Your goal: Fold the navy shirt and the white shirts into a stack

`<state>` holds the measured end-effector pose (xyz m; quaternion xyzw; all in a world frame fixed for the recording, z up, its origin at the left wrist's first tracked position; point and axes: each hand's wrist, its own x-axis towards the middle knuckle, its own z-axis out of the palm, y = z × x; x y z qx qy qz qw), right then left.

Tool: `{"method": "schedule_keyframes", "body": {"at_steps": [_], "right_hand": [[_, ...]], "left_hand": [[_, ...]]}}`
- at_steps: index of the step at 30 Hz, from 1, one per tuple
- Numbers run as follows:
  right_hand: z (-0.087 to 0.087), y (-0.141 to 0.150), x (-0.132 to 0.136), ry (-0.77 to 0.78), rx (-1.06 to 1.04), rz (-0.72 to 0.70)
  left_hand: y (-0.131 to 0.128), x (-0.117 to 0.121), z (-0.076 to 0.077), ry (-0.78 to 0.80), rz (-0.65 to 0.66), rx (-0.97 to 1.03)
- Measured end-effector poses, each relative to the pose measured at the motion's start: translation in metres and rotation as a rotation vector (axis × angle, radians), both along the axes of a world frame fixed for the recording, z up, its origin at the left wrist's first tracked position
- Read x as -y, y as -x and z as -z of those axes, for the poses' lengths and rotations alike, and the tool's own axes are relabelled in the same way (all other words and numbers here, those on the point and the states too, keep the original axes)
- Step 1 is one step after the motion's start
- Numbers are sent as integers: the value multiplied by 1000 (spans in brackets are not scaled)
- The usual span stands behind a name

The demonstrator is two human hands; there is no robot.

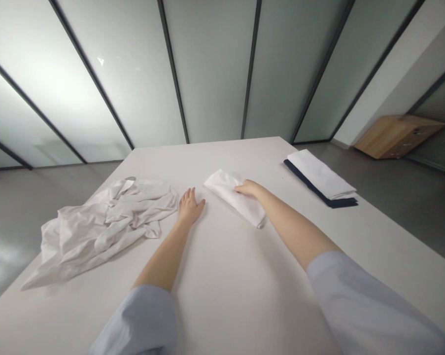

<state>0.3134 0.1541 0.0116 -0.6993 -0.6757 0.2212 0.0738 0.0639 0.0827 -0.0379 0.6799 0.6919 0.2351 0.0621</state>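
My right hand (249,188) grips a folded white cloth (231,195) near the middle of the table, thumb on its upper face and fingers hidden around its far edge. The cloth is a narrow folded shape, slanting from upper left to lower right. My left hand (190,206) lies on the tabletop with its fingers apart, holding nothing. Just left of it spreads a crumpled heap of white fabric (111,222), close to the fingers; whether they touch it I cannot tell.
A folded white cloth (320,172) rests on a folded dark navy cloth (313,190) at the table's right side. The pale table (222,296) ends ahead near frosted glass panels (211,69). A wooden cabinet (388,135) stands on the floor at the far right.
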Motion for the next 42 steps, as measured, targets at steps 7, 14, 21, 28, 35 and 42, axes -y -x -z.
{"method": "schedule_keyframes", "body": {"at_steps": [7,14,21,28,35,42], "right_hand": [[-7,12,4,130,120,-68],[-4,-5,12,97,194,-197],[0,-72,39,-44,330,-150],[-3,-153,83,-184,441,-13],[-34,-219,92,-294,517,174],[-93,-273,46,-427,447,301]], "left_hand": [[1,-1,0,25,-5,16],[2,-2,2,19,0,20],[2,-2,2,17,8,-3],[4,-3,4,-12,17,-28],[6,-4,5,-13,21,-33],[8,-5,9,-44,15,-59]]}}
